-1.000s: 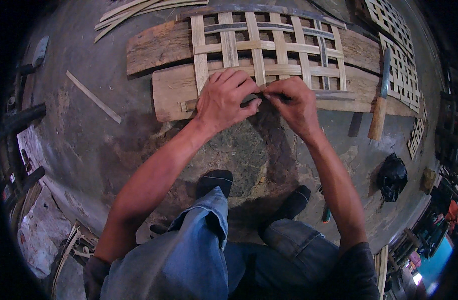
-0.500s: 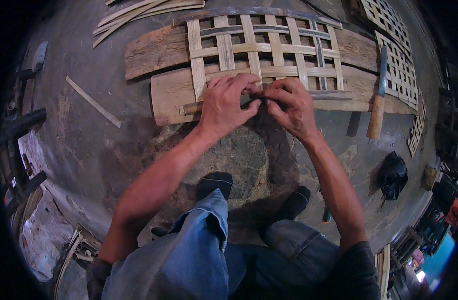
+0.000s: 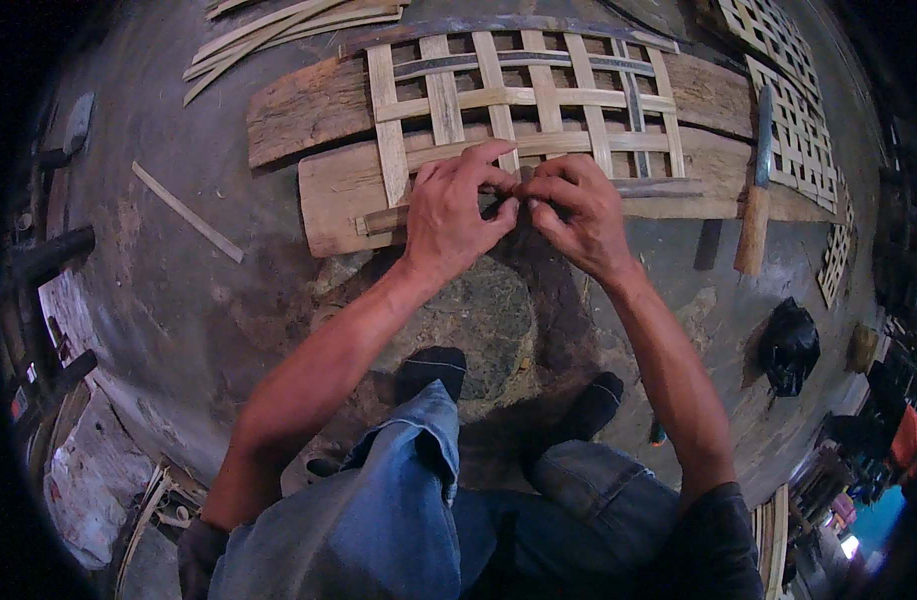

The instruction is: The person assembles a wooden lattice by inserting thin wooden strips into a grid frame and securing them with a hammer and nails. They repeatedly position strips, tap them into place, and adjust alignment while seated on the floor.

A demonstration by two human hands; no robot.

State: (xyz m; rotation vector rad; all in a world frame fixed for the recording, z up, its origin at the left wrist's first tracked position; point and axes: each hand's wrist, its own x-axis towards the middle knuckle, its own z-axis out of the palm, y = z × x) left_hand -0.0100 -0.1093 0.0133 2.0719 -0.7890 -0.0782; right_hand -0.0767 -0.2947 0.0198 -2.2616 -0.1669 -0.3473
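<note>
Centrally, an open-weave lattice [image 3: 495, 97] of flat, pale, fibrous strips, crossed over-under w/ approx. rect. gaps; a few strips are dark-skinned, incl. one upper horiz. and one vert. toward R. It lies across two rough wooden boards on the floor: far board [image 3: 298, 115] coarse-grained and worn, near board [image 3: 323, 205] smoother, w/ rounded L. corners. A narrow dark strip [image 3: 663, 187] runs along the lattice's lower edge.

Pose: bare forearms converge from below, elbows spread. L. hand [image 3: 453, 208], back upward, has fingers bent and thumb pointing toward R. hand [image 3: 584, 215], whose fingers are curled w/ thumb close to index. Fingertips of both nearly meet at mid lower edge; whether either grips a strip can't be told, the fingers hiding the contact. Both hands cover part of that edge.

Surroundings: knife [image 3: 752, 225] at R., blade over the boards, wooden handle projecting past near board; crumpled black plastic bag [image 3: 789, 350] on floor, lower R.; other lattices [image 3: 793, 140], far R.; single loose strip [image 3: 188, 212], L.; strip pile [image 3: 268, 38], upper L.
</note>
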